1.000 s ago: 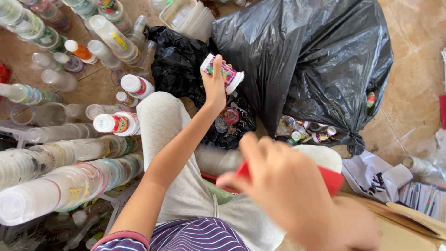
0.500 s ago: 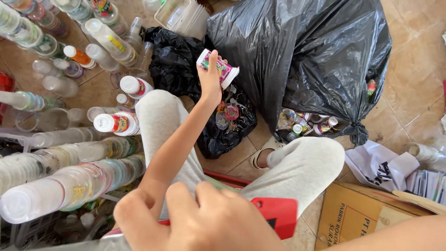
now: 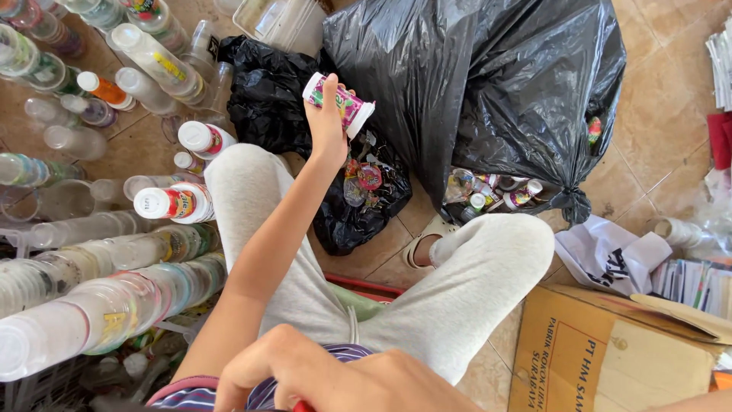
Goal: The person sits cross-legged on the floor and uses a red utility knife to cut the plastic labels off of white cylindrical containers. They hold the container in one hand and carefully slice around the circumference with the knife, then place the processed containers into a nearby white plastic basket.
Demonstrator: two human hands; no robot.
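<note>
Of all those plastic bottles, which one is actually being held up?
The small white plastic bottle with the pink and green label, gripped in the left hand above the black bags. The other bottles stand on the floor or lie in bags.

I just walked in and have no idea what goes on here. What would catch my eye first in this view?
Most striking is the big black plastic bag bulging at the top middle, small bottles spilling from under it. Just before it, the left hand holds up a small colourful bottle with a white cap. Along the left run stacked clear plastic cups and upright bottles, while the right hand sits close at the bottom edge.
</note>
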